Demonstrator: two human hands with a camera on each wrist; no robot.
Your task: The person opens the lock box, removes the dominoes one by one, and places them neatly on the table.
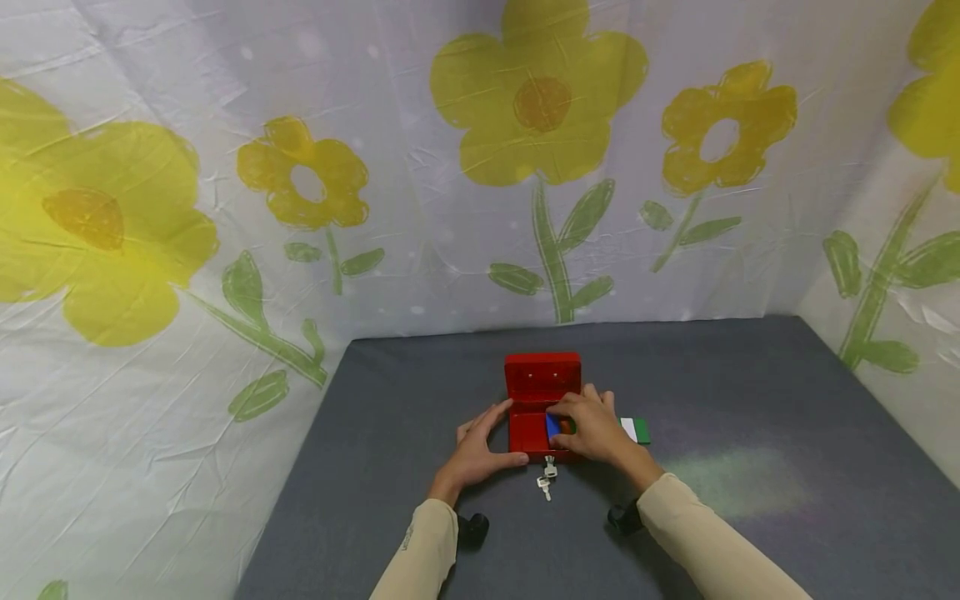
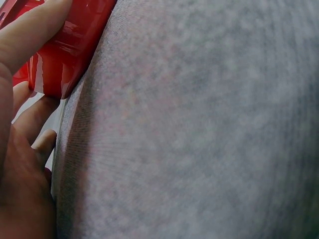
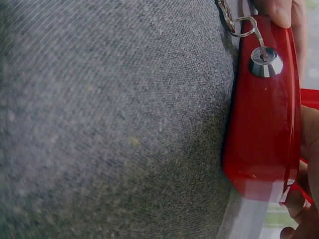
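Left hand (image 1: 477,454) braces red box (image 1: 528,432), fingers spread; right hand (image 1: 597,427) pinches blue card (image 1: 552,426), likely light, stiff, best held by edges.

Red lockable cash box (image 3: 264,124), glossy finish, key (image 3: 258,35) in lock.
Round silver lock cylinder (image 3: 266,68); key ring (image 3: 242,36) attached; grey woven cloth (image 3: 119,119) alongside; left hand (image 3: 278,10) touching box edge; right hand (image 3: 311,154) partly visible, right margin.
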